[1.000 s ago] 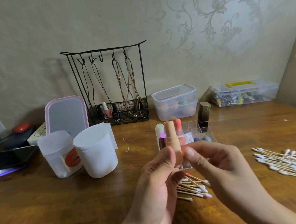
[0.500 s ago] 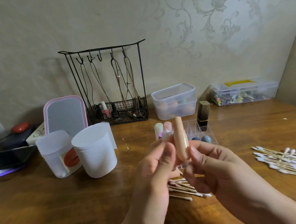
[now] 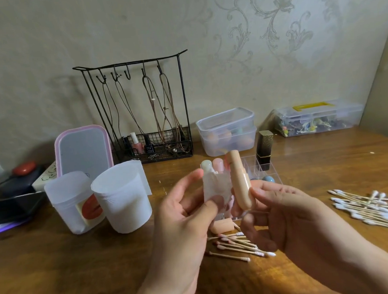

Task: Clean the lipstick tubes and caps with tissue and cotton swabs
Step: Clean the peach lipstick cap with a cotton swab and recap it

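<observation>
While I look down from the head camera, the glossy wooden table (image 3: 301, 163) fills most of my view, its grain warm and reflective. Behind it, a thin black wire rack (image 3: 139, 109) stands against the patterned wall, cords dangling from its hooks. Left of centre I see two frosted, soft-looking white cups (image 3: 121, 197), rounded and matte, with a pink-rimmed mirror (image 3: 83, 148) just behind them. Two clear, stacked plastic boxes (image 3: 227, 131) sit farther back.

Now my hands. My left hand (image 3: 181, 219) pinches a crumpled, translucent tissue (image 3: 215, 188) between thumb and fingertips. My right hand (image 3: 289, 218) grips the lower end of a smooth, peach-coloured lipstick tube (image 3: 239, 180), round-topped and held nearly upright, just beside the tissue, above the table. Behind it a clear compartmented organiser (image 3: 268, 167) holds a square black-and-gold lipstick (image 3: 264, 150) standing upright.

Below my hands, a short peach cap (image 3: 222, 226) lies on its side. Next to it, used cotton swabs (image 3: 238, 245) with reddish tips lie scattered, thin wooden sticks. Well apart on the right lies a pile of clean swabs (image 3: 367, 207), their tips white and fluffy.
</observation>
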Motion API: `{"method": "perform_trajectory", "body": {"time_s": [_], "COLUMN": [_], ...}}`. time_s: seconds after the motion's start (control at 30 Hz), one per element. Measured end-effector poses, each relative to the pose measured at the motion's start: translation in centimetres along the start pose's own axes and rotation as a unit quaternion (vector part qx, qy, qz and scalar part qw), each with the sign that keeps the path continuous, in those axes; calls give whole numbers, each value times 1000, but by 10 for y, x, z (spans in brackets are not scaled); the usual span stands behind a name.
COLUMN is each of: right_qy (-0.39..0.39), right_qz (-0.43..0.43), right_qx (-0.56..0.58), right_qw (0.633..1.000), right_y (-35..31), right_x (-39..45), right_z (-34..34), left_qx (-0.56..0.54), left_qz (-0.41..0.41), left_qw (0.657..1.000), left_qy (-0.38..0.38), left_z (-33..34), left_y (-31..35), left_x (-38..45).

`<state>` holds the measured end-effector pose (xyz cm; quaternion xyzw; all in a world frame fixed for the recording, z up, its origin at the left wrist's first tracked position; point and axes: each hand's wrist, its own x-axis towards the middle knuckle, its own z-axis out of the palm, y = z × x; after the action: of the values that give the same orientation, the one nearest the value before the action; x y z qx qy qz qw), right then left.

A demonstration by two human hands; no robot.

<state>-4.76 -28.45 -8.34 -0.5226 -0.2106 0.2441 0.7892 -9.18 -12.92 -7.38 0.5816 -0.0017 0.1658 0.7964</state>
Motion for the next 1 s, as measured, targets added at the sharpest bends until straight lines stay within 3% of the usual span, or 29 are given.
{"method": "perform_trajectory", "body": {"time_s": [0.13, 0.23, 0.33, 0.43, 0.57, 0.9, 1.0], "right_qy": [73, 143, 163, 165, 171, 203, 199], "right_qz": [-43, -133, -209, -246, -286, -390, -401], "right_qx": [-129, -267, -363, -380, -415, -550, -551], "right_qw": [988, 944, 893, 876, 847, 710, 704], "right_y": [1, 7, 13, 14, 12, 14, 17], "right_x": [-1, -2, -3, -2, -1, -2, -3], "right_z": [8, 9, 6, 4, 2, 3, 7], "left_qx": [37, 4, -146, -250, -239, -165, -156], "left_qz": [0, -26, -112, -163, -148, -106, -73], "left_qw": [999, 999, 980, 950, 954, 978, 981], "left_qy": [-18, -46, -73, -90, -106, -73, -93], "left_z": [-2, -3, -4, -10, -9, -7, -8], "left_y": [0, 2, 6, 5, 5, -4, -8], "left_x": [-1, -2, 2, 5, 5, 3, 5]}}
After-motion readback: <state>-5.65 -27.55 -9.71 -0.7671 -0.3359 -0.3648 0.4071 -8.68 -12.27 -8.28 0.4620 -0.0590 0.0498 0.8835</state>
